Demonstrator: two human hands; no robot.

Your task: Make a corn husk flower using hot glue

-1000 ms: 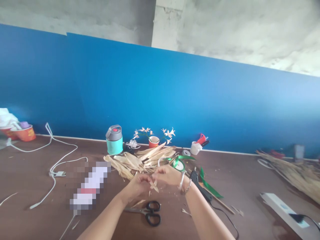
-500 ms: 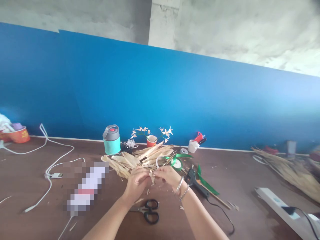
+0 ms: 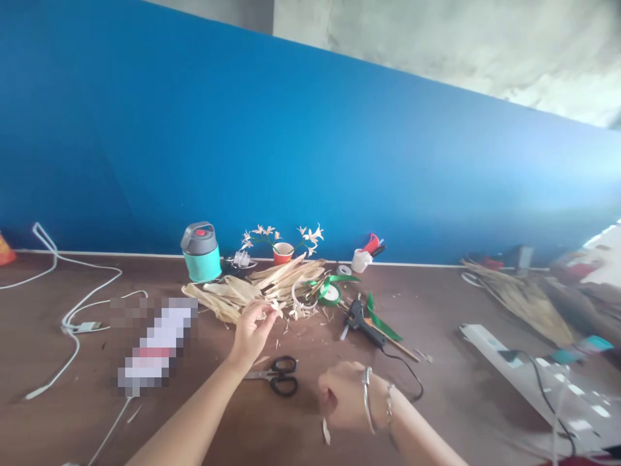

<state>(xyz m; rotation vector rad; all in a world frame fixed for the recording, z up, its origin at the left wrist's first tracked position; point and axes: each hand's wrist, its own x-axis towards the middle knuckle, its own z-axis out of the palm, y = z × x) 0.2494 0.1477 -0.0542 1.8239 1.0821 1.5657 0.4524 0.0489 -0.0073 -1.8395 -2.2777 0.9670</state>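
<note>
Pale flower (image 3: 276, 308) in left hand (image 3: 253, 329), pointing rightward, long axis unclear.

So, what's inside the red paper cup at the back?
Green stems bearing pale flowers lean out of the cup, and some pale inner wall shows. Its front wall hides the bottom.

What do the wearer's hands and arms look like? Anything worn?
Both the left hand and right hand are ungloved, forearms bare, no sleeves in view. Right wrist: a smooth, silver-coloured bangle and a thinner, chain-like bracelet. Nothing visible on the left wrist.
</note>
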